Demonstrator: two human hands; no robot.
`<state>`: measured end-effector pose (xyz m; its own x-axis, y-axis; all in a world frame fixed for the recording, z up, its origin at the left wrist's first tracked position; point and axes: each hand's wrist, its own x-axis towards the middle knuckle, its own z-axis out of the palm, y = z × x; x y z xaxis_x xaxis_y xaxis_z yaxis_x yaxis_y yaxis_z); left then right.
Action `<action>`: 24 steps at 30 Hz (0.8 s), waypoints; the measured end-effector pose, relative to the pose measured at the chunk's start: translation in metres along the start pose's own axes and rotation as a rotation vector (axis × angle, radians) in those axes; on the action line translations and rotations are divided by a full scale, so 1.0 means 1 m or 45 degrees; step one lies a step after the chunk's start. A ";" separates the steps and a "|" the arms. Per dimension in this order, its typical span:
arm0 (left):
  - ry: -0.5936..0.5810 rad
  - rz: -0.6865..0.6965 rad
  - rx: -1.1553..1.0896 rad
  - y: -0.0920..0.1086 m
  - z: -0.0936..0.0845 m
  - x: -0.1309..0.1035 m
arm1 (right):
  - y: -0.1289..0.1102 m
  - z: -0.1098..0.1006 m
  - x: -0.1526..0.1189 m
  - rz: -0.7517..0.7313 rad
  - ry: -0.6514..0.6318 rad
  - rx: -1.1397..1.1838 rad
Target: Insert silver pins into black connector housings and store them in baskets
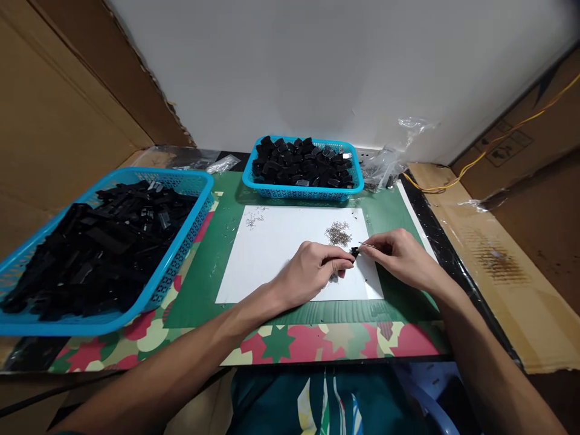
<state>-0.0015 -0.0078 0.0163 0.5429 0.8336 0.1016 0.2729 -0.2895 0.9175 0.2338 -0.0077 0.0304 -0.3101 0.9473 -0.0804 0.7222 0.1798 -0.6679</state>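
Above a white sheet of paper (263, 260), the left hand (307, 273) pinches a small black piece (354, 251), while the right hand (403, 257), just right of it, pinches a thin metal tool (367, 244) lying roughly sideways, pointing left toward the piece.

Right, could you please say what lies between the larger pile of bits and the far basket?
White paper, then the green mat, in the head view.

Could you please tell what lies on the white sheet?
On the white sheet are a pile of tiny pieces, a sparser scatter and dark specks. What the left hand covers cannot be seen.
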 end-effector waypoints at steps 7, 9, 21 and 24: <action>-0.016 -0.017 -0.006 0.002 0.000 -0.001 | 0.011 -0.006 0.003 -0.148 0.420 0.108; -0.013 -0.023 -0.002 0.001 0.000 -0.002 | 0.011 -0.002 0.003 -0.171 0.583 0.177; -0.012 0.011 0.023 -0.003 -0.001 -0.001 | 0.006 0.029 0.015 0.099 0.479 1.031; -0.015 0.015 0.035 -0.003 -0.001 -0.001 | 0.007 0.031 0.014 0.057 0.462 0.951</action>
<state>-0.0039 -0.0068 0.0139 0.5557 0.8244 0.1078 0.2880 -0.3124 0.9052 0.2152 -0.0010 0.0011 0.0204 0.9990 0.0398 0.0892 0.0378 -0.9953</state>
